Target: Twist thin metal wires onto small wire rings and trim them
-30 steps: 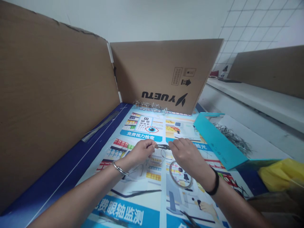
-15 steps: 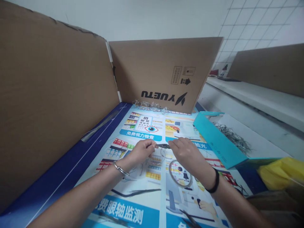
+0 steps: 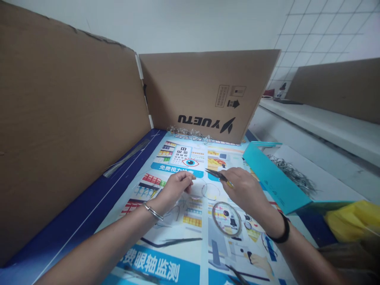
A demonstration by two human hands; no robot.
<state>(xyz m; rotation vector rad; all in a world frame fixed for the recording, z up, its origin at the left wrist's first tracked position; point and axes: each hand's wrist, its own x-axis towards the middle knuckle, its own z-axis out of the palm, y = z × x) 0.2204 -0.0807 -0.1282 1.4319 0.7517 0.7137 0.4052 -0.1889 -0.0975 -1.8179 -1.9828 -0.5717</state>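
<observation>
My left hand is closed in a pinch on a thin wire, whose loops hang below the fingers over the printed sheet. My right hand is wrapped round dark-nosed pliers with a bit of yellow handle showing; their tips point left, a little apart from my left fingertips. Beneath my right hand lies a coil of wire on the sheet. Dark thin strands rest nearer to me, and another dark tool shows at the bottom edge.
Cardboard panels stand at the left and back. Clear twisted scraps lie along the back panel. A teal box holding wire pieces is at the right, beside a yellow bag. Thin strips lie at the left.
My right hand has moved right with the pliers, away from my left fingertips, and more of the pliers shows. My left hand keeps its pinch almost in place.
</observation>
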